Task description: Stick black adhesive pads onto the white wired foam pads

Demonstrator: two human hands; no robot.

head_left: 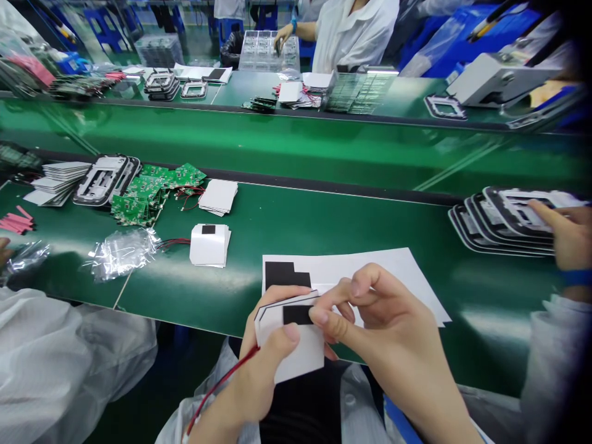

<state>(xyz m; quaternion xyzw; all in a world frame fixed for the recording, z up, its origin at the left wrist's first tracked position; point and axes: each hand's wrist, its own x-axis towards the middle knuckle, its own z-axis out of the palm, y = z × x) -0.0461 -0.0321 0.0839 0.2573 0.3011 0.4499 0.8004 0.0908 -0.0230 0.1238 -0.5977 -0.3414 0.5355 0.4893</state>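
My left hand [263, 367] grips a flat white battery pack [303, 351], thumb across its front and fingers behind it. A red and black wire [219, 382] runs from the pack down along my left wrist. On the pack's upper face lies a black adhesive patch [296, 315]. My right hand [393, 327] pinches at the patch's right end, thumb against forefinger; its other fingers are curled. Just behind both hands, a white backing sheet [388, 271] with black patches [280, 276] at its left end lies on the green table [351, 222].
Left of the sheet are white battery packs [210, 250], clear plastic bags [123, 253], green circuit boards [143, 194] and frames [104, 179]. At right, a co-worker's hand [571, 234] touches stacked frames [502, 225]. Beyond a green divider [259, 139], another person [354, 34] sits.
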